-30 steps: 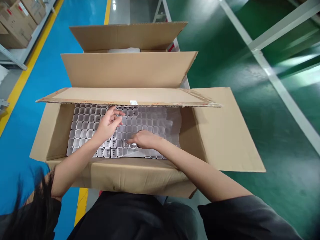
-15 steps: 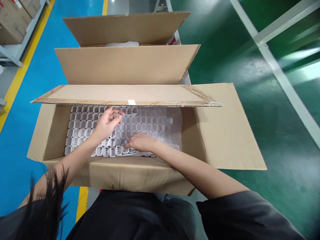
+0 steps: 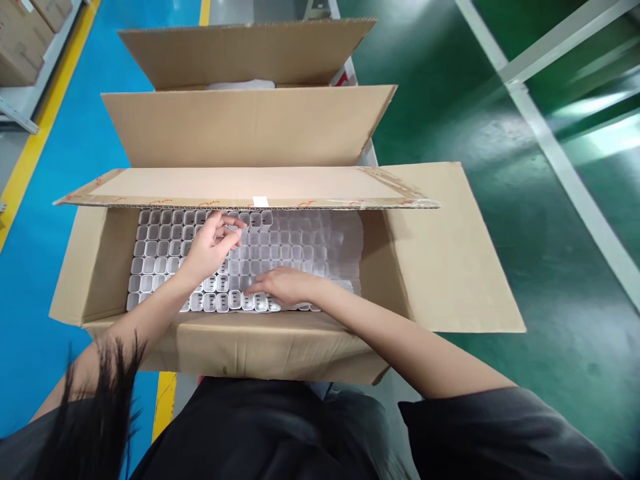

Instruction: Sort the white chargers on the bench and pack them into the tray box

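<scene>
Inside a cardboard box point(image 3: 235, 343) stand close rows of small white, square, open-topped containers point(image 3: 223, 303), filling the left and middle. My left hand point(image 3: 213, 241) hovers over the back middle rows, thumb and fingers loosely bent and apart, with nothing visible in them. Reaching in from the right, my right hand point(image 3: 283, 285) has its fingers stretched left, their tips at the rim of a container in the front row. A translucent sheet point(image 3: 350, 243) lies at the right, with faint square shapes of a lower layer showing through. My hands and forearms hide some containers.
A box flap point(image 3: 255, 187) leans over the back rows, and another flap point(image 3: 465, 247) spreads out to the right. Behind stands a second open carton point(image 3: 250, 127). Stacked cartons point(image 3: 25, 43) sit on a rack at the upper left.
The view has shifted slightly. My right fingertips have moved a little left along the front row, and more front-row containers show beneath the hand. My left hand holds nearly the same pose.
</scene>
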Action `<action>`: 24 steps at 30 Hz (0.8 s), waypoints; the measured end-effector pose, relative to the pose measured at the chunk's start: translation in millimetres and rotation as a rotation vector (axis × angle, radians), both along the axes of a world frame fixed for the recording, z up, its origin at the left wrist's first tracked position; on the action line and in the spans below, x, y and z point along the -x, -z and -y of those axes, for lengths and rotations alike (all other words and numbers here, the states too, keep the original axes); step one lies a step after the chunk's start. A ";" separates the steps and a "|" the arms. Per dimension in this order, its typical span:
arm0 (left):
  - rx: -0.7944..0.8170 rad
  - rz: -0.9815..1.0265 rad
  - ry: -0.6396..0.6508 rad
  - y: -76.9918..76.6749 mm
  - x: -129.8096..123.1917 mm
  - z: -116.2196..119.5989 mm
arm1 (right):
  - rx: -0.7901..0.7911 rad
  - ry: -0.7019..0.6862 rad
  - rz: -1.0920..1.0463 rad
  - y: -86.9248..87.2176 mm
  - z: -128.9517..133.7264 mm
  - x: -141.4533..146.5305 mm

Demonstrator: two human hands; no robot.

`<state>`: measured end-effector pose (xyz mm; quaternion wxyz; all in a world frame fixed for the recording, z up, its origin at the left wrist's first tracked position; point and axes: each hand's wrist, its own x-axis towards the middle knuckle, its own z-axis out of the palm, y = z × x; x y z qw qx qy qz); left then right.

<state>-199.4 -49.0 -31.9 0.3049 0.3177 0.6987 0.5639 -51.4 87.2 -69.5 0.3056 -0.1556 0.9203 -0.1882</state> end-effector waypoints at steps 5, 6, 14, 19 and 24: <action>0.318 -0.192 0.153 9.8 -2.5 -0.8 | 0.018 0.325 0.214 -4.2 -24.7 -8.6; 0.378 -0.235 0.219 11.8 -4.5 -1.3 | 0.034 0.330 0.258 -3.3 -26.1 -10.7; 0.601 -0.431 1.048 32.1 -26.6 9.4 | 0.084 0.336 0.402 9.0 -26.7 -26.6; 0.623 -0.393 1.169 46.3 -31.8 16.8 | -0.072 0.385 0.456 16.1 -34.2 -50.2; 0.617 -0.399 1.158 53.0 -31.1 15.5 | -0.076 0.416 0.496 16.2 -37.9 -69.0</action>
